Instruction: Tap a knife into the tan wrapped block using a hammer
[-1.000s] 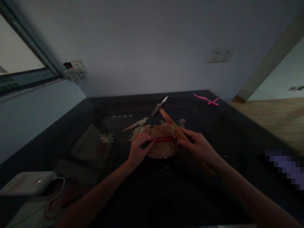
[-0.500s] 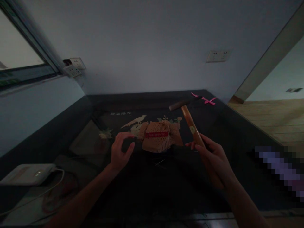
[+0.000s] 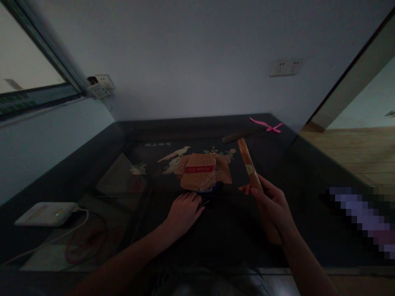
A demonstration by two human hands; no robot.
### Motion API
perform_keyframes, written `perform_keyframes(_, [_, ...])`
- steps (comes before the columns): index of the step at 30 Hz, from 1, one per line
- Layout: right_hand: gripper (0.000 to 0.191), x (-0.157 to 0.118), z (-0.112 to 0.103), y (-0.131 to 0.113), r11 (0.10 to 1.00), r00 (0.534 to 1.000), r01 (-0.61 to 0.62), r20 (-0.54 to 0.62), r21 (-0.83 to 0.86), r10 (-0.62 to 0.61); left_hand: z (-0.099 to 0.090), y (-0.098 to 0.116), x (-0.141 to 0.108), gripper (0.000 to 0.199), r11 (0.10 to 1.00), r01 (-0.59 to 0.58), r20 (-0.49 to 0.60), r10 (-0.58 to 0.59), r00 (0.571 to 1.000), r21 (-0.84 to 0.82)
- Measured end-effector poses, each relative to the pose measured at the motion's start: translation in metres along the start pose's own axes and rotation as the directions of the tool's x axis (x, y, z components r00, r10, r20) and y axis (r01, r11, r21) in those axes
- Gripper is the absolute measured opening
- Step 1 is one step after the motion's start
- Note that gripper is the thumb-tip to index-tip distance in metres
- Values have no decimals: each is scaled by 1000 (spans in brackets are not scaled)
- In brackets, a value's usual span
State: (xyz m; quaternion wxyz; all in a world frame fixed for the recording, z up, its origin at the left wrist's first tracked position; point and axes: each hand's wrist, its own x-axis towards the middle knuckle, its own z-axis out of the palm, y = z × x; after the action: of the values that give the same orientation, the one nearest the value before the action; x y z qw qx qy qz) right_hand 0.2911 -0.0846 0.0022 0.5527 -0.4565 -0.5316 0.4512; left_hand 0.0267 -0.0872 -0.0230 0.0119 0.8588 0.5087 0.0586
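Note:
My right hand (image 3: 273, 203) is closed around the wooden handle of a hammer (image 3: 249, 166), whose dark head is raised toward the far side of the table. My left hand (image 3: 183, 211) is low over the dark tabletop, thumb and index finger slightly apart. Just beside its fingertips lies a thin, shiny metal piece like a nail (image 3: 205, 202); whether they touch it I cannot tell. Right behind it sits a crumpled brown spotted paper packet (image 3: 199, 166) with a red band, and something blue shows under its front edge.
A pink ribbon (image 3: 271, 128) lies at the table's back right corner. At the left is a white power bank (image 3: 46, 213) with a cable (image 3: 74, 228). A blurred purple item (image 3: 358, 213) is at the right. A wall with sockets (image 3: 286, 67) stands behind the table.
My left hand has moved right and toward me, from beside the packet to the thin metal piece in front of it. The right hand still holds the hammer, nearly in place.

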Motion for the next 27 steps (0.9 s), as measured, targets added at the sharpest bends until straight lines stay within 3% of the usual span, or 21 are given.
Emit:
perform_keyframes(4, [42, -1, 1, 2, 1000, 1000, -7, 5, 5, 7, 5, 2, 7, 7, 998, -8, 71, 4, 997, 62])
perform_keyframes(9, [46, -2, 3, 3, 1000, 999, -29, 23, -5, 29, 9, 1, 6, 14, 997, 0, -47, 4, 999, 73])
perform_keyframes(12, [48, -2, 3, 3, 999, 999, -45, 19, -14, 45, 4, -2, -3, 16, 998, -63, -87, 64, 994, 14])
perform_keyframes(16, [46, -3, 3, 3, 998, 998, -60, 14, -12, 60, -9, -8, -20, 17, 971, -187, -170, 160, 972, -151])
perform_keyframes(19, [43, -3, 3, 3, 998, 998, -70, 8, -4, 70, -22, -11, -27, 15, 927, -198, -195, 140, 971, -320])
perform_keyframes(23, [43, -3, 3, 2, 996, 996, -93, 10, -12, 93, -35, -13, -29, 12, 815, -110, -97, 66, 993, -570])
perform_keyframes(27, [46, -2, 2, 3, 993, 994, -108, 9, -48, 108, -37, -16, -27, 8, 635, 57, 50, -29, 998, -771])
